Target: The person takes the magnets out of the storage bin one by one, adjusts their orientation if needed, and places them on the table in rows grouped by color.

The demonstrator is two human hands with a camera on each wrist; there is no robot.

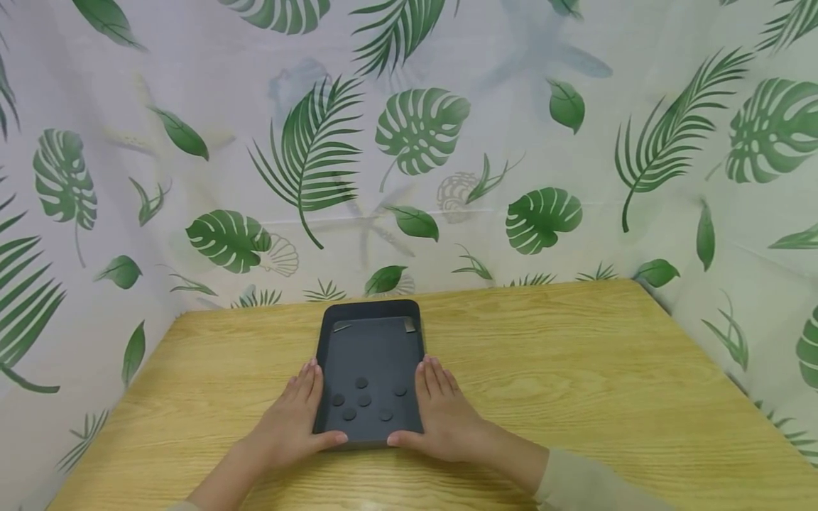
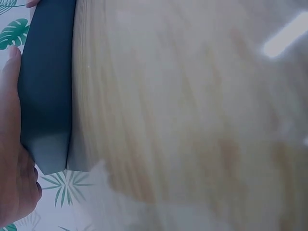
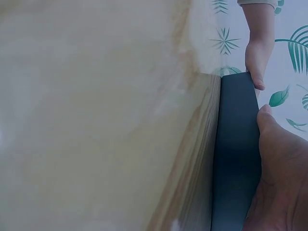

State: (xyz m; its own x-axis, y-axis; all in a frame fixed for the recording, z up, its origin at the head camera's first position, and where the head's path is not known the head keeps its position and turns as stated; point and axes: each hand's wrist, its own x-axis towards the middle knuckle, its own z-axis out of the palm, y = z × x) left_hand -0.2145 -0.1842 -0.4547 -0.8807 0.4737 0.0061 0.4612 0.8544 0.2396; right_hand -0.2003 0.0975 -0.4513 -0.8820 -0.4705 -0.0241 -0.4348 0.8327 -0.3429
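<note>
Dark tray (image 1: 377,355) sits on the wood-grain surface (image 1: 575,369), between both hands. Left hand (image 1: 287,424) against its left side, right hand (image 1: 447,419) against its right; fingers straight along the walls, thumbs at near edge. Six dark discs (image 1: 364,400) in near half, two small shiny pieces (image 1: 410,325) near far corners. Leaf-print cloth (image 1: 473,234) behind.

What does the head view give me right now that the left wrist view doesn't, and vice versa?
Only the head view: the inside of the tray, six dark discs in it and two small silvery patches near its far corners.
Only the left wrist view: a bright streak reflected on the table.
Both: the tray, the table, the left hand and the leaf-print cloth.
</note>
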